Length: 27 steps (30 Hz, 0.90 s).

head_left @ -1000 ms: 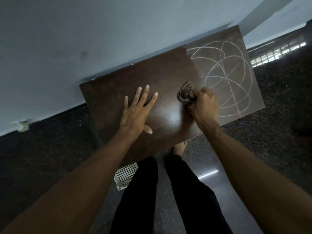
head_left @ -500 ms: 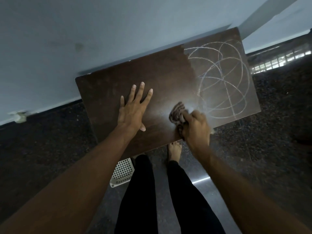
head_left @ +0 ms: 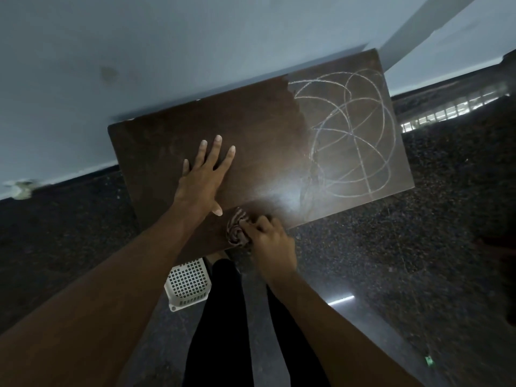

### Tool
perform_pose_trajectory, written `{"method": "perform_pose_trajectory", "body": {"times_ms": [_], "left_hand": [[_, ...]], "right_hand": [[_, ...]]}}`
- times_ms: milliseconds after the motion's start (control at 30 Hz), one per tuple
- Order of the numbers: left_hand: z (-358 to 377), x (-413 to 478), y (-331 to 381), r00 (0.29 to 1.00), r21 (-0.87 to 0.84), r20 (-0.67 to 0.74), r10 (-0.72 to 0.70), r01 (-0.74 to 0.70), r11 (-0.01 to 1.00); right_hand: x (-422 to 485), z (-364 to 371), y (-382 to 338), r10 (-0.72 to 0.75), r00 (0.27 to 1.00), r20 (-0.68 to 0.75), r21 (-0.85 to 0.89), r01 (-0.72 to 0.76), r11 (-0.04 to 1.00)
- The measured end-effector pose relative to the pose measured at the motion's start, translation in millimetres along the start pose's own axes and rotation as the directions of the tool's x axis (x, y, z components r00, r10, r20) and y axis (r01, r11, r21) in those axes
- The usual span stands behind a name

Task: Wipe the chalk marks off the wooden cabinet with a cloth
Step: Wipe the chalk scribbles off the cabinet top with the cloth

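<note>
The dark wooden cabinet top (head_left: 156, 146) stands against the wall. White chalk marks (head_left: 351, 135), looping curves and lines, cover its right part; the left part looks wiped and darker. My left hand (head_left: 202, 180) lies flat on the wood with fingers spread. My right hand (head_left: 269, 244) is at the near edge of the top, closed on a bunched striped cloth (head_left: 236, 230) that presses on the wood just below my left thumb.
A white perforated plastic basket (head_left: 187, 283) sits on the dark speckled floor (head_left: 418, 261) under the cabinet's near edge, beside my legs in black trousers (head_left: 223, 325). A pale wall (head_left: 167, 51) rises behind the cabinet.
My right hand has dragged the cloth from near the chalk marks' left edge toward me, down to the near edge of the top. My left hand stayed flat in place.
</note>
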<state>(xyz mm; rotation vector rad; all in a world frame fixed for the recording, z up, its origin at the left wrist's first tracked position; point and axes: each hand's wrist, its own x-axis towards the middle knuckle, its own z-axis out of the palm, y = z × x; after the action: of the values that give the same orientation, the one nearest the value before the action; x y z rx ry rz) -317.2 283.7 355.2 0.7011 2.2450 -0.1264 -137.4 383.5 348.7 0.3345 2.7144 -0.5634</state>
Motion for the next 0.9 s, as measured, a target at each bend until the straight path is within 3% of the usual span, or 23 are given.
{"method": "perform_pose_trajectory", "body": {"times_ms": [100, 233, 367, 467, 533, 667, 900], "left_hand": [[0, 1, 0, 1.0, -0.003, 0.003, -0.006, 0.006, 1.0], [1, 0, 0, 1.0, -0.003, 0.012, -0.005, 0.005, 1.0], [0, -1, 2, 1.0, -0.015, 0.01, -0.004, 0.005, 1.0], [-1, -1, 1, 1.0, -0.025, 0.012, -0.001, 0.001, 1.0], [-1, -1, 0, 1.0, -0.035, 0.014, 0.012, -0.011, 0.999], [-3, -2, -2, 1.0, -0.051, 0.019, 0.019, -0.018, 0.999], [-2, -1, -2, 1.0, -0.078, 0.016, 0.0, 0.001, 0.997]], "right_hand": [[7, -15, 32, 0.09, 0.996, -0.021, 0.003, -0.09, 0.996], [25, -47, 84, 0.262, 0.952, -0.155, -0.029, -0.27, 0.962], [61, -72, 124, 0.483, 0.83, -0.279, 0.018, -0.499, 0.867], [73, -75, 122, 0.54, 0.782, -0.312, 0.036, -0.558, 0.829], [68, -72, 106, 0.535, 0.791, -0.296, 0.051, -0.547, 0.836], [31, -37, 58, 0.361, 0.915, -0.18, 0.041, -0.36, 0.932], [-25, -5, 44, 0.253, 0.967, -0.039, 0.07, -0.25, 0.966]]}}
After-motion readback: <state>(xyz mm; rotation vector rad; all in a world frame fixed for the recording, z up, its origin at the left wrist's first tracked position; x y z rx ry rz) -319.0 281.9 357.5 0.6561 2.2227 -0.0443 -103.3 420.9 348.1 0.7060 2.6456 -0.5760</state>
